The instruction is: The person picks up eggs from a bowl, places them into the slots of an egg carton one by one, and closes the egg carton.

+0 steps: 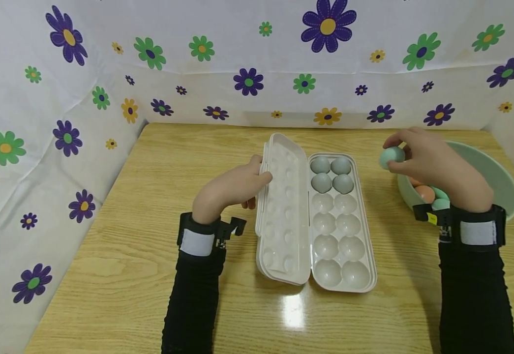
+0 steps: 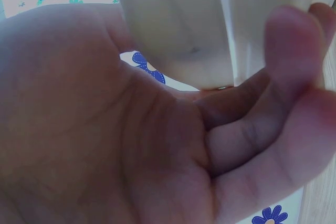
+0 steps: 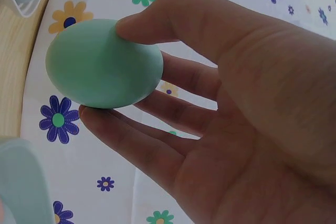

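Observation:
A white plastic egg box lies open on the table, its lid folded up on the left. Several pale blue-green eggs fill the far end of its tray; the nearer cups hold none. My left hand grips the lid by its outer left edge, thumb over the rim and fingers beneath. In the right wrist view a green egg is pinched between the thumb and fingertips of my right hand. That egg is in the air between the box and a light green bowl.
Inside the bowl lie orange-brown eggs and green eggs, partly hidden by my right wrist. The wooden table meets a flower-printed white cloth at its back and left edges.

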`<move>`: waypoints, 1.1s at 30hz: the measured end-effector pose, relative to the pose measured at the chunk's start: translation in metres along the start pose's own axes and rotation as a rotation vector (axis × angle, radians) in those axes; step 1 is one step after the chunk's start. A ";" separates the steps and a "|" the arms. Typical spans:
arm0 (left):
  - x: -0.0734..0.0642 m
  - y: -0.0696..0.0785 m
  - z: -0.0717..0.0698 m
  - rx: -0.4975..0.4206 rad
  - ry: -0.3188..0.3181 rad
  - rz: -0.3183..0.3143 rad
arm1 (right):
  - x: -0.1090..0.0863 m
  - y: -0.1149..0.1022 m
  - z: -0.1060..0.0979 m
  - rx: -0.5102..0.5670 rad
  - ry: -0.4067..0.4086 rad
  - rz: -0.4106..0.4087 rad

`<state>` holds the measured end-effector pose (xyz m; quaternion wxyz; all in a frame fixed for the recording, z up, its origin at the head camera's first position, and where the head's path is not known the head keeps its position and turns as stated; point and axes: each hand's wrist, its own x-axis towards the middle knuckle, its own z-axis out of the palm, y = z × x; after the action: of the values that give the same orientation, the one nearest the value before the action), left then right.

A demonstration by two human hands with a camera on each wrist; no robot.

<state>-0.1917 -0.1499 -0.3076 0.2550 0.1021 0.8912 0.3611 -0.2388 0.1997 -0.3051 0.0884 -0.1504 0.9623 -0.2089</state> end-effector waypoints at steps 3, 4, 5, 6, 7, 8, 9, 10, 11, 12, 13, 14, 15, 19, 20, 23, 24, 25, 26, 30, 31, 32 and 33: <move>0.000 0.000 0.000 0.000 0.000 0.004 | 0.000 -0.004 0.001 0.001 -0.005 -0.010; 0.000 0.000 0.000 0.001 0.000 0.006 | 0.000 -0.005 0.001 0.000 -0.007 -0.013; 0.000 0.000 0.000 0.000 0.000 0.007 | 0.000 -0.006 0.001 0.000 -0.009 -0.017; 0.000 0.000 0.000 -0.001 -0.001 0.006 | 0.000 -0.007 0.001 0.003 -0.011 -0.020; -0.001 0.000 0.000 0.001 0.000 0.005 | 0.000 -0.007 0.001 0.005 -0.013 -0.022; -0.001 0.000 0.000 0.002 0.000 0.003 | -0.001 -0.008 0.002 0.005 -0.013 -0.027; -0.001 0.000 0.000 0.003 0.000 0.001 | 0.000 -0.009 0.002 0.005 -0.014 -0.033; -0.001 0.000 0.000 0.005 -0.001 -0.001 | 0.000 -0.010 0.002 0.006 -0.015 -0.037; -0.001 0.000 0.000 0.007 -0.001 -0.004 | 0.000 -0.011 0.003 0.008 -0.016 -0.041; -0.001 0.000 0.000 0.009 -0.001 -0.006 | 0.000 -0.011 0.004 0.006 -0.015 -0.046; -0.001 0.000 0.000 0.011 -0.002 -0.007 | 0.000 -0.013 0.004 0.005 -0.015 -0.051; -0.001 0.000 0.000 0.012 -0.003 -0.008 | 0.001 -0.014 0.005 0.003 -0.013 -0.059; -0.001 0.000 0.000 0.013 -0.003 -0.009 | 0.001 -0.015 0.005 0.001 -0.013 -0.067; 0.000 -0.001 -0.001 0.014 -0.003 -0.009 | 0.002 -0.019 0.007 -0.013 -0.004 -0.102; 0.000 -0.001 -0.001 0.011 -0.004 -0.007 | 0.002 -0.021 0.008 -0.015 -0.001 -0.110; 0.000 0.000 -0.001 0.007 -0.003 -0.002 | 0.002 -0.024 0.009 -0.024 -0.008 -0.122; 0.000 0.000 -0.001 0.006 -0.003 -0.001 | 0.003 -0.025 0.010 -0.029 -0.013 -0.124; 0.000 0.000 -0.001 0.006 -0.003 -0.001 | 0.003 -0.026 0.011 -0.034 -0.015 -0.125; -0.001 0.000 0.000 0.007 -0.004 -0.002 | 0.003 -0.027 0.012 -0.037 -0.019 -0.128; 0.000 -0.001 0.000 0.014 -0.002 -0.005 | 0.006 -0.033 0.017 -0.068 -0.011 -0.153; 0.000 -0.001 0.000 0.016 -0.001 -0.005 | 0.006 -0.035 0.019 -0.072 -0.012 -0.160; 0.000 -0.001 0.000 0.016 -0.001 -0.003 | 0.007 -0.037 0.021 -0.074 -0.015 -0.164; 0.000 -0.001 0.000 0.016 0.000 -0.002 | 0.007 -0.038 0.022 -0.075 -0.017 -0.168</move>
<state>-0.1916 -0.1504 -0.3083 0.2547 0.1033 0.8941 0.3537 -0.2303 0.1559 -0.3094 0.0732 -0.2357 0.9526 -0.1781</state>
